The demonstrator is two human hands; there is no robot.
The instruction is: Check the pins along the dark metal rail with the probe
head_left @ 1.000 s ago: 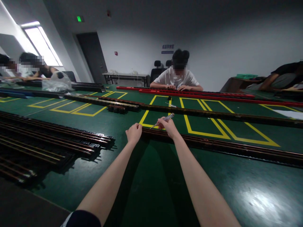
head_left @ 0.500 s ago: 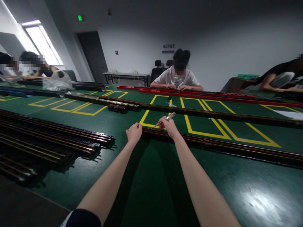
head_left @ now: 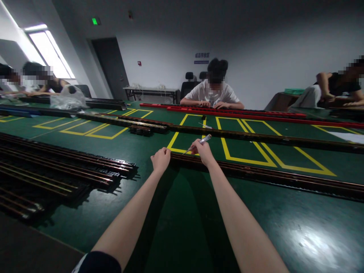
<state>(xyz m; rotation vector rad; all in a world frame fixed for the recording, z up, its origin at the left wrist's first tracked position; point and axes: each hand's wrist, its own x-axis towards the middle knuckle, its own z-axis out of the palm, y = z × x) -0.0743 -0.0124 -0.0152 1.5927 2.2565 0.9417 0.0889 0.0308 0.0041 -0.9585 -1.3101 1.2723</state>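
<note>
A long dark rail with copper-coloured strips (head_left: pixel 256 173) lies across the green table in front of me. My left hand (head_left: pixel 161 159) is closed around the rail's left end, its fingertips hidden behind the knuckles. In my right hand (head_left: pixel 202 151) is a slim screwdriver with a clear handle (head_left: pixel 205 139). The screwdriver slants down to the left, and its thin tip meets or hovers just over the rail near my left hand; I cannot tell which.
Several similar rails (head_left: pixel 57 163) are stacked at left. Another long rail (head_left: pixel 241 134) crosses farther back, with a small thin tool (head_left: pixel 205 125) behind it. Red channels (head_left: pixel 256 114) lie before a seated co-worker (head_left: pixel 213 91). Yellow tape (head_left: pixel 250 163) marks the table. A plastic bag (head_left: pixel 68 98) sits far left.
My hands, the screwdriver and the rail hold nearly the same place. At the far right a co-worker has sat up somewhat and shifted an arm.
</note>
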